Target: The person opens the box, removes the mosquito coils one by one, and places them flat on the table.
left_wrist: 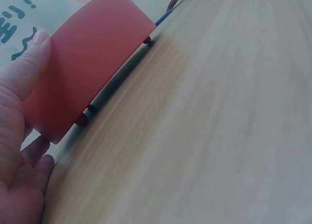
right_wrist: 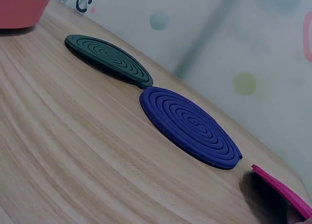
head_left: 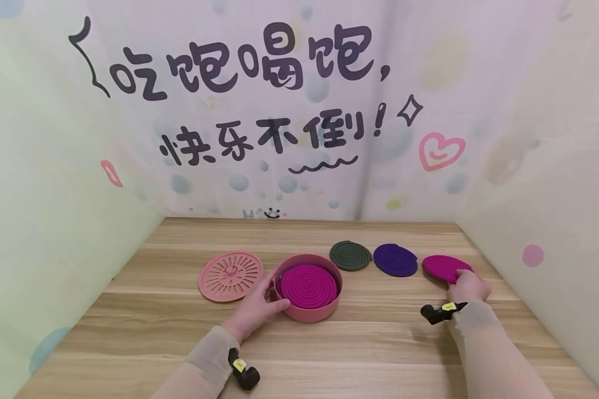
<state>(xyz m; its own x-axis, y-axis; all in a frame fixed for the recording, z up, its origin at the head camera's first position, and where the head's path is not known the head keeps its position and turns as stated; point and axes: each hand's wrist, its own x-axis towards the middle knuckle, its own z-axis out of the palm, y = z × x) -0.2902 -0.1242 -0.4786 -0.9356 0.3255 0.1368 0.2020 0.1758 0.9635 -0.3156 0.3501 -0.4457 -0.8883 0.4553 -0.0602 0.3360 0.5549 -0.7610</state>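
Observation:
A pink round box (head_left: 311, 314) stands on the table with a magenta mosquito coil (head_left: 308, 286) inside; a purple edge shows beneath that coil. My left hand (head_left: 253, 309) holds the box by its left side, thumb against the front wall and fingers farther round, as the left wrist view also shows. At the right, my right hand (head_left: 470, 286) pinches the near edge of another magenta mosquito coil (head_left: 444, 266). This coil is tilted, its near side raised off the table (right_wrist: 97, 136). Only its edge enters the right wrist view, and most of the hand is hidden there.
Left of the box lies its pink slotted lid (head_left: 231, 282). A dark green mosquito coil (head_left: 350, 255) and a blue-purple mosquito coil (head_left: 395, 260) lie flat between the box and my right hand. Printed wall sheets (head_left: 299, 194) border the table at the back and sides.

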